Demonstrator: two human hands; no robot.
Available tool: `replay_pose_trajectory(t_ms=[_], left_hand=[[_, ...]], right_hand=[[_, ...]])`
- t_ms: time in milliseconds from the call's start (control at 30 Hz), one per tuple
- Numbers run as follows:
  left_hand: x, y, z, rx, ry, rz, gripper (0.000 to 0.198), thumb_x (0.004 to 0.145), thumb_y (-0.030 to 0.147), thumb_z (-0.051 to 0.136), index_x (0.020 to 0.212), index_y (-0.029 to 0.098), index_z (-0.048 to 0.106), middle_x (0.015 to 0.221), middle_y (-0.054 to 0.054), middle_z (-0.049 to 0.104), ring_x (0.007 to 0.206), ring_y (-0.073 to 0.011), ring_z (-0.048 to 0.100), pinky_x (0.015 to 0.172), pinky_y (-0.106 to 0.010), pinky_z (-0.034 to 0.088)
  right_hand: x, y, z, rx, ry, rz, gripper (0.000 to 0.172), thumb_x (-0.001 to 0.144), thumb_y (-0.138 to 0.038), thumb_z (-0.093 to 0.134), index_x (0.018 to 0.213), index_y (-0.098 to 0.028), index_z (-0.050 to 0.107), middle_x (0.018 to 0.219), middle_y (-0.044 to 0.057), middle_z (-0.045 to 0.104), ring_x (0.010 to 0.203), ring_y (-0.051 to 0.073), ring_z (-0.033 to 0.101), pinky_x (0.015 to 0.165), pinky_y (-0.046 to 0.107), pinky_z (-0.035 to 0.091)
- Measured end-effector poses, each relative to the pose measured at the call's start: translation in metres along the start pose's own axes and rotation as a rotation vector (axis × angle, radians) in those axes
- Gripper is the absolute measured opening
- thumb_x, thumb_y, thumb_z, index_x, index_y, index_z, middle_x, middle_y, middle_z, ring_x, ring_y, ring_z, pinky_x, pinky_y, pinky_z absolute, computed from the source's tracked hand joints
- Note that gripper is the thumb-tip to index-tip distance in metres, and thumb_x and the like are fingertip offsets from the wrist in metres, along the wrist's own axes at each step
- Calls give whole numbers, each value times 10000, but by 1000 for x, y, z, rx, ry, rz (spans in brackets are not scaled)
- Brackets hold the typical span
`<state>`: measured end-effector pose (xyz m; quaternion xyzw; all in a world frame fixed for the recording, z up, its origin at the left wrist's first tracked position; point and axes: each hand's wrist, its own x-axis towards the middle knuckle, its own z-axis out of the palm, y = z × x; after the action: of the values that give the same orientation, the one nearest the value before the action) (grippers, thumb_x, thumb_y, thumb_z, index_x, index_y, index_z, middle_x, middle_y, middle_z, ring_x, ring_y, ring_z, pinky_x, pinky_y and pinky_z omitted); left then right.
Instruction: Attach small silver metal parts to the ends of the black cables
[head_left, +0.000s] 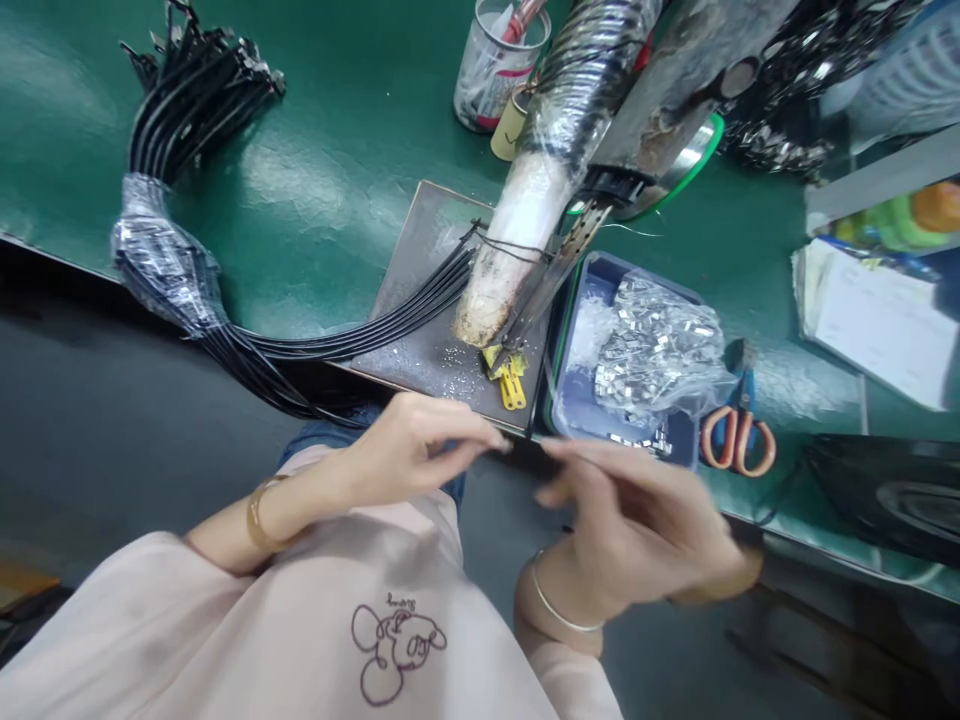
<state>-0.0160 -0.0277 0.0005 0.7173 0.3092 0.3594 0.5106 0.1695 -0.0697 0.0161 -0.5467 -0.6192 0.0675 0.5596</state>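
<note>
My left hand is held just in front of the bench edge, thumb and forefinger pinched together. A tiny pale speck shows at its fingertips, too small to name. Facing it across a narrow gap, my right hand has curled fingers and is smeared by motion; whatever it holds, if anything, is hidden. Beyond them lies a grey plate with black cables running across it to beneath a wrapped machine arm. A yellow part sits below the machine's metal tip. To its right, a blue tray holds a plastic bag of small metal pieces.
Orange-handled scissors lie right of the tray. A wrapped cable bundle hangs over the bench's left edge. At the back stand a clear cup and a grey metal post. Papers and a black device are on the right.
</note>
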Motion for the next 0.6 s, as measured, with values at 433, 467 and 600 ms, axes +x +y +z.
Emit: replay_pose_trajectory(t_ms=[433,467,600], left_hand=[[4,-3,-6,-475,-330,-359,177,847,280,698,904,125,762,532,46,550,478,-68,417,483,-194,345],[7,-3,-7,-524,-312,-400,195,830,312,721,816,120,754,517,42,538,473,-67,418,474,-198,336],[15,-3,-8,-651,-194,-470,284,671,358,862,627,125,705,516,30,559,487,-59,432,489,-204,332]], right_hand=[[47,70,-30,-586,-390,140,324,914,-478,581,758,-212,680,736,42,709,569,160,549,600,310,421],[50,74,-28,-590,-419,156,328,904,-488,586,753,-212,679,726,45,705,569,165,549,600,313,417],[58,77,-27,-598,-526,199,346,872,-518,597,713,-215,645,690,43,681,537,168,534,586,317,390]])
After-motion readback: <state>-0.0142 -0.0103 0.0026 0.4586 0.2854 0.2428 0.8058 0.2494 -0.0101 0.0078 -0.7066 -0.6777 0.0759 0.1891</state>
